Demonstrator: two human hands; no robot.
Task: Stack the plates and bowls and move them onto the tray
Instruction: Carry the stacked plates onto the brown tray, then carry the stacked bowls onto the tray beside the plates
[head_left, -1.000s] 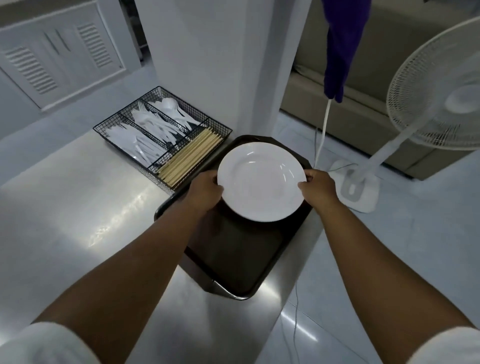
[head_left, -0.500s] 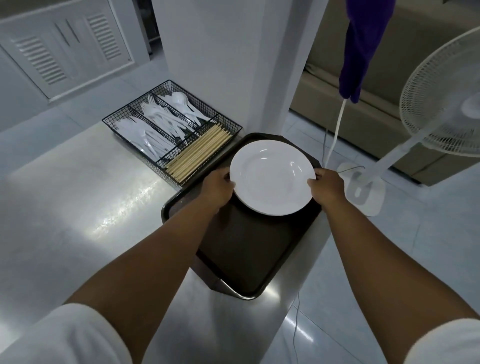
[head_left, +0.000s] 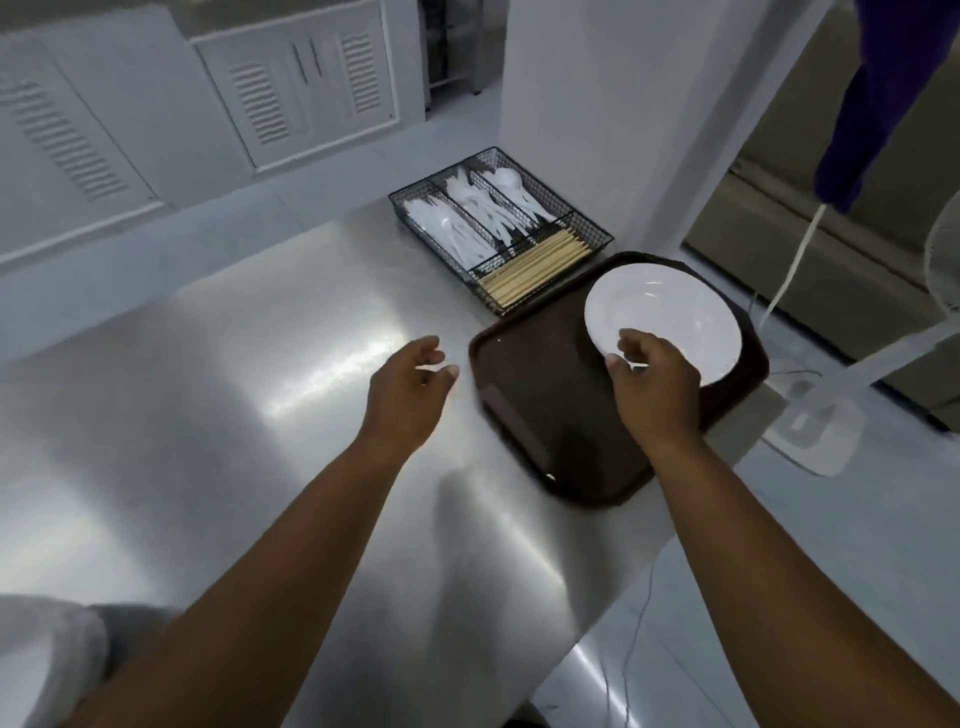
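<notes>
A white plate (head_left: 670, 317) lies on the far right part of the dark brown tray (head_left: 540, 395), which sits at the right end of the steel counter. My right hand (head_left: 649, 384) hovers over the plate's near edge with fingers loosely curled; whether it touches the rim I cannot tell. My left hand (head_left: 410, 389) is over the bare counter, left of the tray, fingers apart and holding nothing. No bowls are in view.
A black wire cutlery basket (head_left: 498, 228) with white plastic utensils and wooden chopsticks stands behind the tray, against a white pillar. The steel counter (head_left: 234, 415) spreads to the left. A white floor fan (head_left: 810, 426) stands beyond the counter's right edge.
Both hands let go of the plate, which now rests on the tray. My left hand drew back left over the counter; the camera view swung left.
</notes>
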